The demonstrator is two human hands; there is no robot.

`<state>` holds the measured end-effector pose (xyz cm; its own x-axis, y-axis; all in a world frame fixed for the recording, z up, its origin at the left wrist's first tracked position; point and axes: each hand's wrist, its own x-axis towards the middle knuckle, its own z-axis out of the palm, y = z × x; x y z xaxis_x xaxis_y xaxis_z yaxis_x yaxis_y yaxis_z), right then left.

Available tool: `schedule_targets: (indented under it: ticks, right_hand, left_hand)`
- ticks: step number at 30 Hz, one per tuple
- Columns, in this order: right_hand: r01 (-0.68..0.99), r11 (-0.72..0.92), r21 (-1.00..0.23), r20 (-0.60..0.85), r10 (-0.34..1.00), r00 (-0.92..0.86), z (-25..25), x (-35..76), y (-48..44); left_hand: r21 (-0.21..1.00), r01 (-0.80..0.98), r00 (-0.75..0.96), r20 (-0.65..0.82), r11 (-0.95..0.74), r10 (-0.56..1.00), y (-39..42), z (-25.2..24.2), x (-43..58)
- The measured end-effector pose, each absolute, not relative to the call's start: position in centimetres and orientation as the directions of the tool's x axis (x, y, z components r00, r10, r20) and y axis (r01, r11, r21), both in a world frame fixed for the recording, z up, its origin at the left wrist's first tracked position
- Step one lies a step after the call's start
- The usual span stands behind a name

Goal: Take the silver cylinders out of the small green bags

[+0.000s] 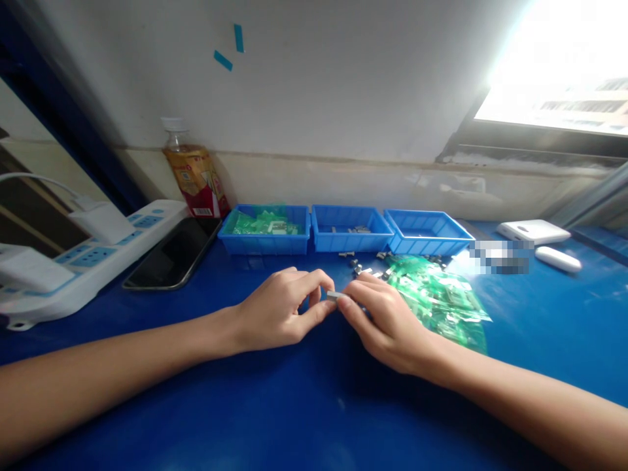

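Note:
Between my two hands, over the middle of the blue table (294, 405), is a small pale grey block-like metal part (334, 296). My left hand (289, 304) pinches its left end between thumb and forefinger. Thumb and fingers of my right hand (385, 314) close on its right end. What exact kind of part it is cannot be made out. Just beyond my right hand lie loose small metal pieces (360, 269) and a screw-like piece (346, 254). Green plastic bags (441, 294) with small parts lie to the right, partly behind that hand.
Three blue bins stand in a row: the left bin (265, 246) holds green bags, the middle bin (350, 243) small metal parts, beside the right bin (429, 246). Leftward are a phone (171, 255), a power strip (93, 255) and a bottle (193, 173). White cases (534, 231) sit far right.

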<state>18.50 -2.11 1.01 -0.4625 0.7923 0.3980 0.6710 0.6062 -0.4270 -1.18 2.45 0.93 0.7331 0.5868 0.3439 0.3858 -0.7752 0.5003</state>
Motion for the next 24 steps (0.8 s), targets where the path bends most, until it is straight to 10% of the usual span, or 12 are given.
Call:
schedule_targets:
  ticks: [24]
  right_hand:
    - [0.656,0.654,-0.376,0.356,0.756,-0.549,0.92,18.47,-2.13]
  left_hand:
    - [0.537,0.309,0.721,0.406,-0.785,0.562,2.52,1.52,-1.29]
